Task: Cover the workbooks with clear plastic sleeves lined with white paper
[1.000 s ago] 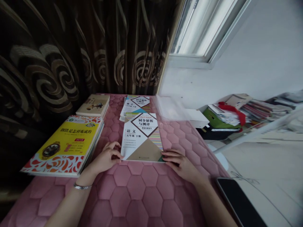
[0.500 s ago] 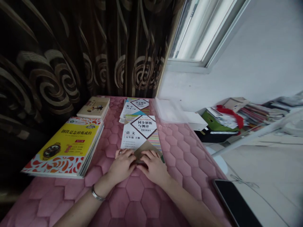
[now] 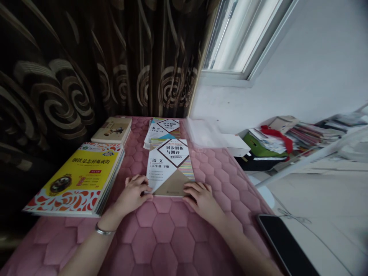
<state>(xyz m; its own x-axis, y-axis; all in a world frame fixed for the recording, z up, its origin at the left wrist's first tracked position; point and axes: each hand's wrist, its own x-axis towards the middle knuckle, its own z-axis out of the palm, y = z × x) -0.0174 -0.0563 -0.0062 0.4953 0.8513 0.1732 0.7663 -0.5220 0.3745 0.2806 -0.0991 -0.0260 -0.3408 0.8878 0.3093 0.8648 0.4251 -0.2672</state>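
Left hand point(image 3: 132, 194) and right hand point(image 3: 202, 200) now stand well apart on either side of the lower edge of the Chinese-language workbook point(image 3: 169, 168), whereas half a second earlier both lay close together on its lower middle; the workbook lies flat on the pink quilted surface point(image 3: 161, 230), near its middle, angled slightly, with its tan lower cover panel now uncovered; the left fingers point(image 3: 137, 183) are together and slightly curled, their tips at the workbook's lower left edge; the right fingers point(image 3: 195, 188) are slightly apart, their tips at the lower right edge; neither hand is clamped on it; a metal bracelet point(image 3: 104, 231) circles the left wrist; a maths workbook point(image 3: 162, 130) lies just behind, partly overlapped by a thinner book; to the left lie a yellow-covered book stack point(image 3: 80, 180) and a smaller book stack point(image 3: 112, 130); a clear plastic sleeve point(image 3: 204, 132) lies at the far right corner of the surface, over a white box point(image 3: 235, 145); a black smartphone point(image 3: 284, 245) lies beyond the right edge of the surface; a dark patterned curtain point(image 3: 71, 57) hangs behind; a pile of books and papers point(image 3: 304, 134) sits at right, below a window point(image 3: 241, 38).
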